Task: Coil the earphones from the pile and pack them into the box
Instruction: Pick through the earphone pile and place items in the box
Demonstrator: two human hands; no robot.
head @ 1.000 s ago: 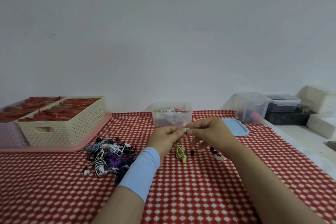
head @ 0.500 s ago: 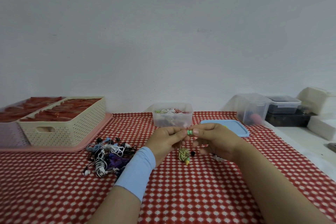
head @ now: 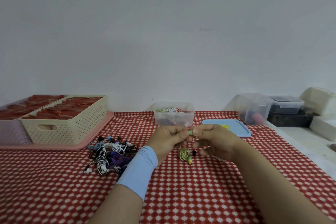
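Note:
My left hand [head: 168, 138] and my right hand [head: 214, 141] meet above the table and together pinch the green end of a yellow-green earphone [head: 184, 153]. Its coiled cord and a bud hang below my fingers, just over the cloth. A pile of tangled earphones [head: 111, 152] in black, white, blue and purple lies to the left of my left wrist. Behind my hands stands a clear plastic box [head: 173, 116] with several coiled earphones inside.
A blue lid [head: 234, 127] lies right of the box. A cream basket [head: 65, 122] on a pink tray [head: 87, 143] stands at left. Clear and dark containers [head: 254, 109] stand at the right. A small black piece [head: 194, 152] sits under my right hand. The red checked cloth [head: 181, 196] covers the table.
Both hands have lowered slightly and stayed together, and the green end now shows between the fingertips. The hanging coil has shifted a little to the right.

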